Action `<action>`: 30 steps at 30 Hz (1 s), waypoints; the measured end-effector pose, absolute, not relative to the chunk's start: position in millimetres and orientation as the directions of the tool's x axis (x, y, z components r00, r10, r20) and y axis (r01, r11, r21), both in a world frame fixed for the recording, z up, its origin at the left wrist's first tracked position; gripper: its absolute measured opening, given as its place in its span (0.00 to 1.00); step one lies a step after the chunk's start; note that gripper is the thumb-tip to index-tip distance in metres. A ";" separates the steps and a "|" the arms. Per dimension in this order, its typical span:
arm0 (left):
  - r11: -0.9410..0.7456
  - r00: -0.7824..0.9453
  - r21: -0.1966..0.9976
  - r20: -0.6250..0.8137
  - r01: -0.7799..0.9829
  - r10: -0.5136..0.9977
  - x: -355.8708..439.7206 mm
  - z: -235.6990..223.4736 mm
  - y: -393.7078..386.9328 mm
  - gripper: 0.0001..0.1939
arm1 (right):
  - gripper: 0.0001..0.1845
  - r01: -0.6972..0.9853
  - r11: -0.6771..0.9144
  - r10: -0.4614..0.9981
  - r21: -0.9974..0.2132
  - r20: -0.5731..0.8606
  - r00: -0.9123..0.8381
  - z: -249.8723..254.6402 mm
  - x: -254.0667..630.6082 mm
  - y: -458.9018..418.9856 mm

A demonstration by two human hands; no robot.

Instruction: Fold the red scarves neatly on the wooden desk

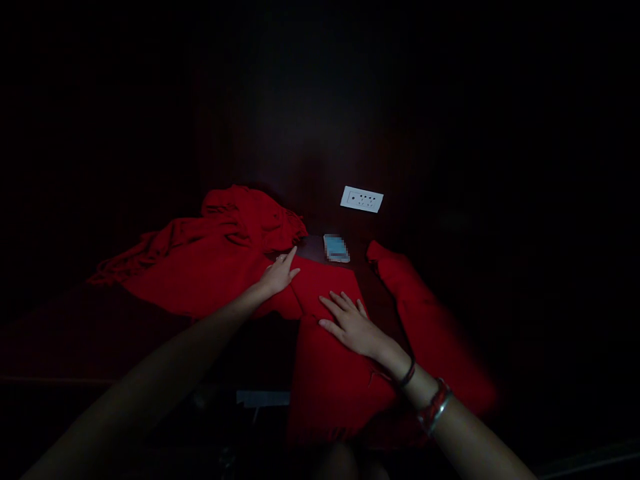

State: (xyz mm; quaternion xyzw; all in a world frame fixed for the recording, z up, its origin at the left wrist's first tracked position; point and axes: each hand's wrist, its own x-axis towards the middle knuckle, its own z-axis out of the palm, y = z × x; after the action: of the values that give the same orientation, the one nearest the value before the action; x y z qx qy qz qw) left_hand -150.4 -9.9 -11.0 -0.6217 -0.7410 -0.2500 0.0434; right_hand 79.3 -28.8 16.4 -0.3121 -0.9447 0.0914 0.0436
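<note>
On a dark table (75,343), left hand (280,275), thumb parted, and right hand (354,328), spread wide, touch red cloth (325,280)

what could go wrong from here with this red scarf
The red scarf might slide down, since its fringed end appears to hang past the front edge of the table. The phone lies near the scarf's far edge and could get nudged if the scarf is pushed forward. Bracelets behind the right hand might snag the scarf.
</note>
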 end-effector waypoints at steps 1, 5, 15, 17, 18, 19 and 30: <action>0.143 -0.273 0.329 0.393 0.933 0.878 -149.5 -8.8 -11.4 0.29 | 0.29 0.570 0.794 0.593 -0.212 0.058 -0.803 22.3 76.7 -20.6; 0.306 -0.413 0.323 0.351 0.896 0.840 -145.9 0.1 -21.6 0.26 | 0.19 0.553 0.795 0.600 -0.251 0.190 -0.777 45.1 48.7 24.8; 0.406 -0.407 0.019 0.028 0.914 0.913 -144.7 -4.1 -29.2 0.27 | 0.14 0.669 0.657 0.689 -0.347 -0.084 -0.720 37.2 -34.0 102.0; 0.407 -0.407 0.005 0.042 0.913 0.912 -144.6 -4.1 -28.9 0.28 | 0.07 0.647 0.657 0.669 -0.387 -0.098 -0.737 37.8 -35.0 107.7; 0.407 -0.406 0.001 0.050 0.914 0.912 -144.1 -3.9 -29.4 0.28 | 0.05 0.638 0.654 0.665 -0.406 -0.093 -0.741 38.9 -33.2 110.5; 0.405 -0.404 -0.002 0.058 0.914 0.913 -143.4 -3.5 -30.4 0.29 | 0.05 0.632 0.649 0.667 -0.424 -0.082 -0.740 40.6 -30.1 113.7; 0.266 -0.266 -0.006 -0.043 0.964 0.963 -127.0 3.6 -55.4 0.41 | 0.06 0.662 0.708 0.703 -0.247 0.345 -0.622 37.3 -5.6 141.3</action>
State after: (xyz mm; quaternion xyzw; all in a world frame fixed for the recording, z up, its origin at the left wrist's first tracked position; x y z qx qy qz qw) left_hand -127.0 -55.4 3.6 -0.6058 -0.7954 0.0152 -0.0152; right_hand -5.6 141.3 37.3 -0.3794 -0.8993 0.0480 0.2122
